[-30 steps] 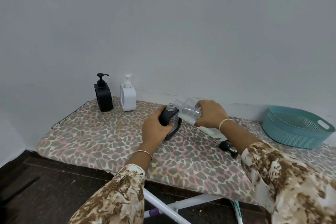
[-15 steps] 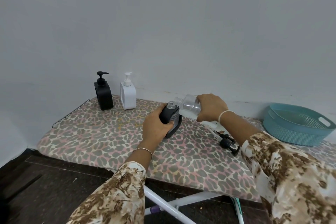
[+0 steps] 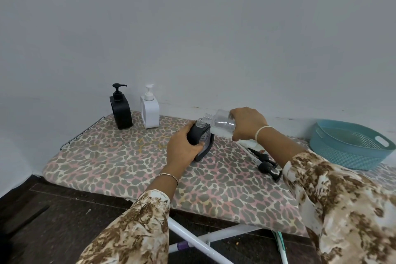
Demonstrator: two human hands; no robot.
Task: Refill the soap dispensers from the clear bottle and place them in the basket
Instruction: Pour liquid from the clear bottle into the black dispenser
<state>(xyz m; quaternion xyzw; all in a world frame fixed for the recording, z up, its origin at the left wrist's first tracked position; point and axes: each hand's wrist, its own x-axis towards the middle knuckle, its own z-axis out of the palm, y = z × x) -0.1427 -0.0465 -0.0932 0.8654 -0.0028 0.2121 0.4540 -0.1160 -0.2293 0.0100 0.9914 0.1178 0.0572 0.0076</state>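
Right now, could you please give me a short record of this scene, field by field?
surface: leopard-print ironing board
left hand: grips the uncapped dark dispenser on the board
right hand: holds the clear bottle tipped, mouth at the dispenser's neck
pump: lies on the board, right of the dark dispenser
waiting: black dispenser and white dispenser, upright by the wall, pumps on
basket: teal, at the right end
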